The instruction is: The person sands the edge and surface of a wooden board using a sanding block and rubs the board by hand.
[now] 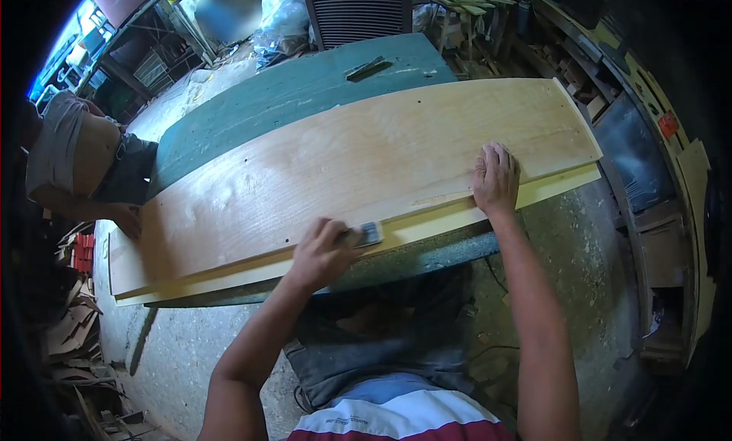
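Wide board [343, 159]: lies flat across the green table [301, 94], between the two people; the wide support probably keeps so long a piece from tipping.
Lower board [560, 183]: sits beneath the wide one, its yellowish edge jutting out along the near side; whether the two are fixed together, I cannot tell.
Left hand [320, 254]: curls its fingers around a small block at the near edge of the wide board, a little left of the body's middle. Blur hides the finer grip. The thumb side faces inward, perhaps for a firm hold along that edge.
Small block [370, 234]: pokes out past the fingers to the right, bluish with a paler end; how firmly it meets the wood is unclear.
Right hand [497, 178]: rests on the wide board near its right end, gripping no tool, fingers pointing away from the body; the placing looks meant to steady the wood.
Co-worker's hand [128, 218]: at the far left end, seemingly touching the wood, perhaps bracing it.
Loose scrap [367, 68]: lies on the table behind the boards, out of the hands' way.
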Available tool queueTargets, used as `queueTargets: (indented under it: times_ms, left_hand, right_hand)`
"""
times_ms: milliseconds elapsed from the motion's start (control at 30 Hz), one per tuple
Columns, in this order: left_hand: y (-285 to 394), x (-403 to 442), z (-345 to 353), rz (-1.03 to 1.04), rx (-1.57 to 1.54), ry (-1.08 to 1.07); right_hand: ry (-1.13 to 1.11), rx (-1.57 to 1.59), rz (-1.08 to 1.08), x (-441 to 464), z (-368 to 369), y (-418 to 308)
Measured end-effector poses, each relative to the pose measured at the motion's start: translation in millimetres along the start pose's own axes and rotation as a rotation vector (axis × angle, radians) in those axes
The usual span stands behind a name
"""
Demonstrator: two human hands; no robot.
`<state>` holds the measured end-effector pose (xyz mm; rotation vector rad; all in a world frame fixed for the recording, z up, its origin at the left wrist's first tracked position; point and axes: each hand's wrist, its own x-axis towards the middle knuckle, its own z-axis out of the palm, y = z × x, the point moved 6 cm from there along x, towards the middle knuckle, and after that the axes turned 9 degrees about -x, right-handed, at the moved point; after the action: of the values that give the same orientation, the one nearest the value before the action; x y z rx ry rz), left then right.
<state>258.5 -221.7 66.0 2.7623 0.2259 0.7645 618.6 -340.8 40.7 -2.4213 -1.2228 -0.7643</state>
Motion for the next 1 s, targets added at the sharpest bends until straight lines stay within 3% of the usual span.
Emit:
queueTargets:
  times_ms: [133, 200, 300, 367, 533, 600, 667, 767, 867, 1000]
  left_hand:
    - [46.9, 70.9, 70.2, 0.107, -0.065, 0.107]
    - [68.7, 105.3, 96.2, 0.086, -0.079, 0.06]
    - [69.7, 106.2, 92.0, 0.106, -0.105, 0.043]
    - [46.7, 70.2, 72.3, 0.05, -0.093, 0.053]
    - [-4.8, -11.1, -5.8, -0.049, -0.01, 0.053]
    - [0.5, -8.9, 4.1, -0.021, -0.021, 0.033]
    - [18.9, 29.4, 38.3, 0.058, -0.088, 0.073]
    - [64.5, 99.4, 95.1, 0.093, -0.117, 0.082]
    - [76.2, 125.9, 114.9, 0.04, -0.102, 0.005]
    - [42.7, 84.3, 87.9, -0.056, -0.209, -0.023]
  right_hand:
    - [0.01, 0.083, 0.093, 2.2, 4.7, 10.9]
    - [0.026, 0.168, 0.149, 3.6, 7.4, 20.7]
    - [-0.004, 0.213, 0.151, -0.7, 9.7, 31.8]
    - [0.019, 0.242, 0.031, -1.7, 4.2, 31.3]
    - [0.079, 0.159, 0.014, 1.6, -2.5, 22.5]
    - [0.07, 0.154, -0.005, -1.9, -0.6, 20.9]
    - [0.074, 0.49, 0.24, -3.4, 16.4, 45.9]
    - [0.087, 0.648, 0.287, -9.6, 24.4, 59.2]
    - [0.083, 0.639, 0.374, -11.9, 18.9, 65.3]
    - [0.066, 0.445, 0.269, -6.7, 17.6, 58.6]
